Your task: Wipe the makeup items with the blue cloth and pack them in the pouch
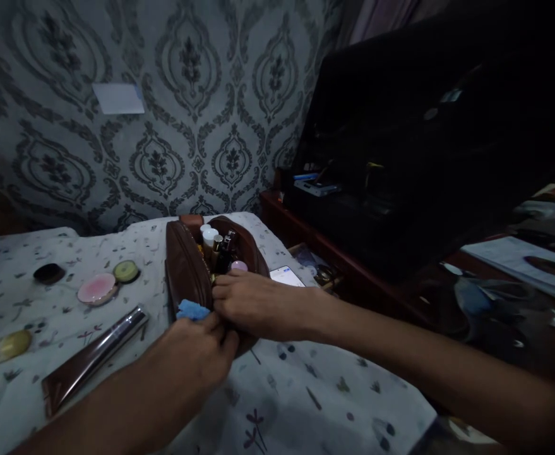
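Observation:
A brown leather pouch (187,268) lies open on a flower-print cloth, with several small bottles and tubes (215,246) standing inside. My left hand (199,354) is closed at the pouch's near end, its fingers pinched at a small blue thing (192,310). My right hand (253,303) reaches across from the right, fingers curled onto the pouch's near rim, touching the left hand's fingertips.
On the cloth (305,404) to the left lie a long shiny brown tube (92,357), a pink compact (97,289), a green one (126,271), a dark disc (48,273) and a yellow piece (9,345). A lit phone (286,276) sits right of the pouch. A dark cabinet (400,189) stands right.

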{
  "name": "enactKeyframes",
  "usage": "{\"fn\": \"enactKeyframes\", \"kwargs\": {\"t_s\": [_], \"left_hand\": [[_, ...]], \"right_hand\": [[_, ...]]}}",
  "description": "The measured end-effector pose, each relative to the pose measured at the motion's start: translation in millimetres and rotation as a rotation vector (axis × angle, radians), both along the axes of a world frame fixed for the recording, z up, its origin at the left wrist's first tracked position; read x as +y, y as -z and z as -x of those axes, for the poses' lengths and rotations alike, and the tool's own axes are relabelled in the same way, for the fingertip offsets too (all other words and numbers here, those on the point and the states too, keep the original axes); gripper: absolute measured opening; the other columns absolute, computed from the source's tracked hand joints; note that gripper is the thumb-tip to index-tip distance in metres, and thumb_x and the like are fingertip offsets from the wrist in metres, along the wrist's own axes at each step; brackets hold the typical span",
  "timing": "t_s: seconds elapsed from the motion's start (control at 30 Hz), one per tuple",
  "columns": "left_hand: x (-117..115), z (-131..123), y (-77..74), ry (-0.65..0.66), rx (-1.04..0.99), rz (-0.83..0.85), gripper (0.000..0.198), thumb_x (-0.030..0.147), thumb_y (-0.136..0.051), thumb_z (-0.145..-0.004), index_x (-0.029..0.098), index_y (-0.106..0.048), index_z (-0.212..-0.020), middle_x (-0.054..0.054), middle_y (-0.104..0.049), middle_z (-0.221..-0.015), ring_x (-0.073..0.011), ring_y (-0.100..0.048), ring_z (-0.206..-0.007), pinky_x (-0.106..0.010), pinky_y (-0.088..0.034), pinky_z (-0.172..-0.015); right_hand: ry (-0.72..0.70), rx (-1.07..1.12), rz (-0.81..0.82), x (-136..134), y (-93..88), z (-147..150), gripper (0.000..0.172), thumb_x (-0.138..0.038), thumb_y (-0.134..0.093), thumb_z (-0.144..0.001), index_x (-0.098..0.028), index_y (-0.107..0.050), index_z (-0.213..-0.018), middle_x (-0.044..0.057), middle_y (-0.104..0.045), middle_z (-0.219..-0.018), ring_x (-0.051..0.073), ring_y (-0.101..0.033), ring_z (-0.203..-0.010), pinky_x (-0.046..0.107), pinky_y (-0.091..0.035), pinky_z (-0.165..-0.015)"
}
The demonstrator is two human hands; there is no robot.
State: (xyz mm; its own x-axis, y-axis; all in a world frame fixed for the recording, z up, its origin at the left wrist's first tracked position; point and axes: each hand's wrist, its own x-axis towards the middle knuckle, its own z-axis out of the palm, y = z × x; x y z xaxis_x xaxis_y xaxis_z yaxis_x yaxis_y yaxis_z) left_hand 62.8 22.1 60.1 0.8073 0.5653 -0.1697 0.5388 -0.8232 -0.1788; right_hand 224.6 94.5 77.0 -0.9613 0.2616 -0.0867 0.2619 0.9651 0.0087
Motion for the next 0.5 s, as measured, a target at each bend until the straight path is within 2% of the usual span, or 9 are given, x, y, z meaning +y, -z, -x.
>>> {"fn": "enactKeyframes", "kwargs": {"t_s": [0.1,0.2,0.3,0.4,0.5], "left_hand": [[-4,1,1.1,-0.023,-0.023,-0.012,0.05,0.008,-0.06,-0.072,0.013,-0.056,-0.121,-0.013,-0.069,-0.114,-0.0276,-0.064,-0.106,-0.033,-0.055,-0.077],[-7,4,7.6,-0.039,-0.069,-0.015,0.047,0.012,-0.067,-0.068,0.013,-0.057,-0.114,-0.013,-0.068,-0.106,-0.0274,-0.062,-0.1,-0.032,-0.055,-0.071],[-8,8,11.9,-0.063,-0.111,-0.039,0.031,0.011,-0.062,-0.077,0.012,-0.056,-0.107,-0.013,-0.067,-0.101,-0.0254,-0.061,-0.097,-0.032,-0.054,-0.068],[-9,15,15.3,-0.017,-0.168,-0.089,0.022,0.009,-0.058,-0.082,0.011,-0.056,-0.104,-0.013,-0.068,-0.097,-0.0251,-0.062,-0.096,-0.032,-0.055,-0.066],[-18,29,25.4,0.035,-0.312,-0.227,0.021,0.008,-0.046,-0.093,0.01,-0.057,-0.111,-0.015,-0.069,-0.114,-0.0234,-0.062,-0.113,-0.029,-0.056,-0.07]], "right_hand": [[-0.014,-0.127,0.032,8,2.4,10,0.011,-0.009,-0.058,-0.085,-0.012,-0.069,-0.085,0.011,-0.071,-0.096,0.021,-0.062,-0.092,0.034,-0.043,-0.079],[0.027,-0.224,0.046,9,2.0,17,0.014,-0.009,-0.058,-0.084,-0.011,-0.071,-0.085,0.011,-0.073,-0.091,0.02,-0.064,-0.086,0.032,-0.041,-0.075],[0.085,-0.226,0.011,7,4.6,21,0.018,-0.009,-0.055,-0.086,-0.011,-0.072,-0.081,0.013,-0.073,-0.086,0.021,-0.065,-0.085,0.033,-0.04,-0.076],[0.087,-0.187,-0.038,7,11.1,24,0.019,-0.011,-0.055,-0.086,-0.011,-0.071,-0.076,0.014,-0.073,-0.084,0.023,-0.065,-0.087,0.035,-0.039,-0.079],[0.06,-0.13,-0.06,8,17.2,23,0.017,-0.011,-0.059,-0.082,-0.014,-0.07,-0.069,0.012,-0.071,-0.08,0.023,-0.064,-0.084,0.036,-0.04,-0.077]]}}
